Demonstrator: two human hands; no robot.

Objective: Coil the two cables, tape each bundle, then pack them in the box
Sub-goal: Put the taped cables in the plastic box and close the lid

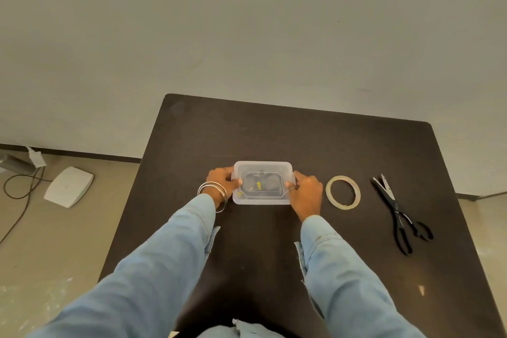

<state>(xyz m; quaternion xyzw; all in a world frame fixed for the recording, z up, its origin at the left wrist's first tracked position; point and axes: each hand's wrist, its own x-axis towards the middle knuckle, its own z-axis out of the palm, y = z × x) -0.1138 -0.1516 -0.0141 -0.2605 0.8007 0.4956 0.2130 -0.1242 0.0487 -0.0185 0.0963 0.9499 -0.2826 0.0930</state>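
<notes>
Translucent lidded box point(262, 170) between hands, left point(221, 180) and right point(306, 189) gripping its ends

The dark tabletop point(274, 137) holds a clear box point(262, 199), a tape roll point(343, 192) and black scissors point(397, 214).

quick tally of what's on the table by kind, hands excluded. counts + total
Clear plastic box, lid on, held at its ends by the left hand and the right hand: 1
Tape roll: 1
Black scissors: 1
Total: 3
Dark items with yellow bits show blurred through the lid; not countable.
</notes>
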